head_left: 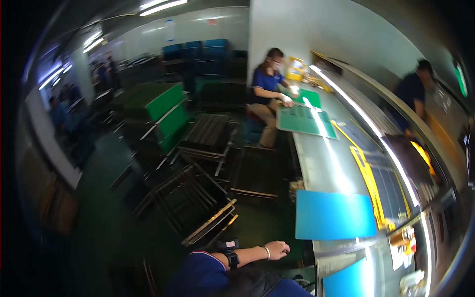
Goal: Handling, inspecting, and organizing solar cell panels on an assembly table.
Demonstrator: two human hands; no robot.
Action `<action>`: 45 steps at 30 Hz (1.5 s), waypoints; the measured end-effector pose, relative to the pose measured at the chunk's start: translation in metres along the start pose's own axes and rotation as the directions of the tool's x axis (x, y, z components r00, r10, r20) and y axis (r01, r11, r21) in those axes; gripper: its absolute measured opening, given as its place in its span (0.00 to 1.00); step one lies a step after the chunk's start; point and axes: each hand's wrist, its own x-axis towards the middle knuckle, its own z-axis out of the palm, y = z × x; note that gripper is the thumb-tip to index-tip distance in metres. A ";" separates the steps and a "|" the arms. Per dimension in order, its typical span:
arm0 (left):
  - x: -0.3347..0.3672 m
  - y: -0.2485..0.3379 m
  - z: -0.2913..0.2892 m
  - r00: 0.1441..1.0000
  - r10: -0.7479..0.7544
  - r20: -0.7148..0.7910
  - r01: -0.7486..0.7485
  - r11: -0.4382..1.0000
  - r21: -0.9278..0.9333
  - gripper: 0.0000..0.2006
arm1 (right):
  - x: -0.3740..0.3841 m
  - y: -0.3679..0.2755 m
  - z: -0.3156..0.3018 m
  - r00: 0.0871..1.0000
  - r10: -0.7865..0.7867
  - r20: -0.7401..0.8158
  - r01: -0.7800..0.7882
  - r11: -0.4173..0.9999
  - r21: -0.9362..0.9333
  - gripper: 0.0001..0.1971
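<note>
My left hand [277,250] reaches out to the right from a dark blue sleeve, just left of the worktable's near edge. Its fingers are loosely bent and a little apart, and I see nothing in them. On that arm are a thin bracelet [267,253] and a black strapped device [230,257]. The nearest thing to the hand is a bright blue board [335,215], which lies on the worktable [316,171] and juts past its left edge. A second blue board [349,279] lies closer to me. My right hand is out of view.
A seated co-worker [269,84] handles a green panel [304,121] farther up the table. Dark yellow-edged panels [378,173] lie along the right side, under a light tube [366,121]. Metal racks [193,203] and a green stack [166,111] stand at left. Another person [413,91] leans in at right.
</note>
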 end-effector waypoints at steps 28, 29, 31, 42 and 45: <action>0.107 -0.037 -0.015 0.874 0.484 0.045 -0.371 0.605 0.704 0.27 | 0.141 -0.108 -0.199 0.571 0.802 0.173 -0.816 0.532 0.227 0.21; 0.107 -0.038 -0.014 0.867 0.498 0.031 -0.370 0.599 0.710 0.27 | 0.139 -0.108 -0.198 0.574 0.802 0.166 -0.813 0.534 0.230 0.21; 0.108 -0.040 -0.013 0.857 0.516 0.016 -0.369 0.592 0.716 0.26 | 0.136 -0.107 -0.195 0.595 0.793 0.133 -0.793 0.552 0.257 0.21; 0.084 -0.032 -0.004 0.819 0.573 -0.007 -0.403 0.585 0.704 0.29 | 0.141 -0.114 -0.202 0.537 0.833 0.135 -0.819 0.477 0.319 0.20; 0.079 -0.029 -0.004 0.811 0.585 0.010 -0.441 0.600 0.667 0.30 | 0.143 -0.117 -0.206 0.523 0.843 0.126 -0.827 0.465 0.317 0.19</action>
